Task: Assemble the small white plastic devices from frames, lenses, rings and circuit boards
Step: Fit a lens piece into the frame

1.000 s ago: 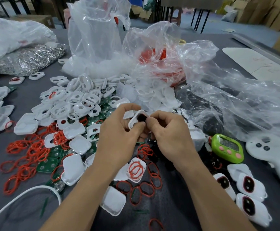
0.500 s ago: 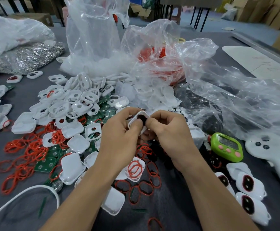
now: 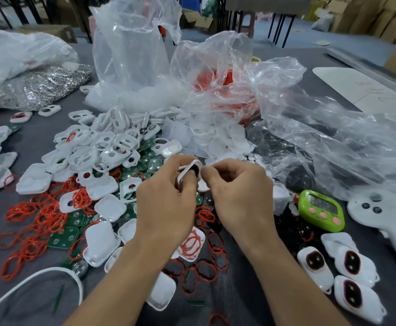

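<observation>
My left hand [image 3: 166,203] and my right hand [image 3: 239,196] meet at the table's middle, both gripping one small white frame [image 3: 190,170] with a dark lens in its opening. The frame is tilted on edge between my fingertips. A heap of white frames [image 3: 103,147] lies behind and to the left. Red rings [image 3: 37,222] are scattered at the left and under my wrists. Green circuit boards [image 3: 63,236] lie among them. White shells [image 3: 100,243] sit near my left forearm. Three assembled devices [image 3: 350,262] with dark lenses lie at the right.
Clear plastic bags [image 3: 310,128] of parts rise behind my hands and spread right. A green timer [image 3: 320,212] and a white controller [image 3: 385,220] lie at right. A silver foil bag [image 3: 39,88] sits far left. A white cable [image 3: 27,285] curves at the lower left.
Both hands stay together on the frame; the frame has turned more on edge between my fingers, and my hands have shifted slightly.
</observation>
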`<state>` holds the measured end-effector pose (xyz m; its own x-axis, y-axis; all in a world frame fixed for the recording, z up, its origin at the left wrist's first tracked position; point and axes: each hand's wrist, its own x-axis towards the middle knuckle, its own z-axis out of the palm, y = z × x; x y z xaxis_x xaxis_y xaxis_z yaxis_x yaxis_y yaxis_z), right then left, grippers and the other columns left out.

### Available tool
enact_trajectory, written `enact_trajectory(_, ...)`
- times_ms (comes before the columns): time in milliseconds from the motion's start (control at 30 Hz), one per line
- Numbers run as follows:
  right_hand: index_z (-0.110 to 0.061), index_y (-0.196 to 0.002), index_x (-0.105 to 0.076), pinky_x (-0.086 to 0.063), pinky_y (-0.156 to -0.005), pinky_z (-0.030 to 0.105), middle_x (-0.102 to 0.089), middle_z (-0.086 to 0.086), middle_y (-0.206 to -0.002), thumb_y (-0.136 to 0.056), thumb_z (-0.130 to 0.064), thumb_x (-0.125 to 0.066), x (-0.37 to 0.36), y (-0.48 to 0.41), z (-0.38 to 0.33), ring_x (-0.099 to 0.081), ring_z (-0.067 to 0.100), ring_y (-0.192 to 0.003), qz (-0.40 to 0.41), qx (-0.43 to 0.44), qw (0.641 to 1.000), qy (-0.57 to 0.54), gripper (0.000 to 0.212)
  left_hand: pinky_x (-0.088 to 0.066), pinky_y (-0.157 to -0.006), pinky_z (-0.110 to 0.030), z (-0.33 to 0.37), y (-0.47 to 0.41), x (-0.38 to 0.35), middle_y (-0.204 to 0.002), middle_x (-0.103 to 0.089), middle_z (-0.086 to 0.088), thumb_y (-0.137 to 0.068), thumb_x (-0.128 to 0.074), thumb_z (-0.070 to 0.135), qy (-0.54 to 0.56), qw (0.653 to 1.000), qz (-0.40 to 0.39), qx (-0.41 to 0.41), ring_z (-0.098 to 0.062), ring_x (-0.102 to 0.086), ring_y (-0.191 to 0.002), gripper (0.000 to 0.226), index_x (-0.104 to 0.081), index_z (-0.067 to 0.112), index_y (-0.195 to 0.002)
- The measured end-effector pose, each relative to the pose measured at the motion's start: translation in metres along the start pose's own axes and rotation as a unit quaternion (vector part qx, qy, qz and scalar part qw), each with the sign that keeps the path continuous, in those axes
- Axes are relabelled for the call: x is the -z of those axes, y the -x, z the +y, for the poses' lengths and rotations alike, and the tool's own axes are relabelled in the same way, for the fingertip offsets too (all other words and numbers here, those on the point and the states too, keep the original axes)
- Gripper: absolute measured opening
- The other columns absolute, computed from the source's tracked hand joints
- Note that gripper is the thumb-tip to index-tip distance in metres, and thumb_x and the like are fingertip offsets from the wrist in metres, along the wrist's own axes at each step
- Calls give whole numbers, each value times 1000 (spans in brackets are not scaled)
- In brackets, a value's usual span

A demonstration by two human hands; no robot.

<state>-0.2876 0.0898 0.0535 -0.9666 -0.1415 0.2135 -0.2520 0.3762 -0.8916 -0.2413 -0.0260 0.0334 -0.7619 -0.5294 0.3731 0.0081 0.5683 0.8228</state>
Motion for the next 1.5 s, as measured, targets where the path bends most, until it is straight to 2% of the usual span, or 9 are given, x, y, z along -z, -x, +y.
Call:
enact_trajectory(100,-29,-77,-79,-49,-59,12,-73,-16,-67,-93,-37,-71,-3,4,-2,-70,3,-63,-47,-11,996,-72,20,-37,-63,-1,-1,3,2,-55,-57,16,-96,-58,33,-75,995,48,-54,-2,-53,-63,23,-70,43,-112)
enact_trajectory(200,-26,-91,-82,-56,-71,22,-80,-8,-83,-95,-32,-72,-10,8,-5,-76,8,-80,-133,-61,969,-201,13,-34,-67,6,1,7,3,-73,-72,10,-95,-61,28,-66,993,46,-81,14,-55,-67,30,-71,36,-122)
enact_trajectory(300,-21,-92,-84,-59,-71,27,-81,5,-90,-94,-21,-73,-14,6,-8,-78,17,-82,-123,-148,929,-316,11,-37,-82,7,7,8,1,-106,-70,33,-90,-75,22,-14,998,21,-58,25,-58,-95,42,-69,46,-124)
enact_trajectory(400,-16,-86,-85,-59,-66,27,-80,12,-92,-95,-8,-66,-5,-3,-9,-76,20,-76,-122,-231,869,-421,22,-48,-83,-2,12,5,2,-110,-64,47,-81,-84,23,106,994,-24,23,19,-63,-104,54,-68,61,-114)
enact_trajectory(633,-15,-91,-82,-51,-70,28,-75,7,-87,-97,-14,-63,9,-13,-5,-65,15,-73,-162,-241,876,-386,20,-59,-77,-17,7,-7,8,-96,-76,28,-81,-82,-2,233,969,-25,72,4,-73,-94,53,-74,46,-102)
enact_trajectory(867,-15,-89,-84,-52,-76,29,-78,8,-94,-100,-12,-60,9,-13,-5,-66,16,-80,-159,-234,882,-375,26,-55,-77,-10,11,1,7,-93,-73,35,-83,-83,13,140,990,-5,34,11,-71,-87,50,-74,56,-107)
enact_trajectory(1000,-13,-87,-83,-55,-70,28,-78,9,-90,-98,-10,-61,10,-14,-4,-69,14,-74,-163,-242,882,-369,25,-57,-77,-14,11,-3,8,-92,-77,25,-85,-83,22,192,978,3,76,5,-73,-88,39,-74,48,-112)
enact_trajectory(1267,-19,-87,-85,-58,-67,24,-78,5,-88,-100,-16,-61,4,-10,-5,-71,11,-75,-203,-245,879,-355,27,-63,-75,-32,6,-13,12,-83,-80,8,-75,-87,2,239,961,-7,141,-15,-77,-76,45,-77,32,-108)
enact_trajectory(1500,-15,-78,-83,-57,-67,30,-77,9,-88,-100,-30,-63,-1,-11,-3,-71,16,-73,-144,-307,849,-405,33,-57,-67,-20,9,-16,15,-90,-81,-4,-74,-86,0,347,921,-60,167,-16,-76,-79,43,-79,24,-110)
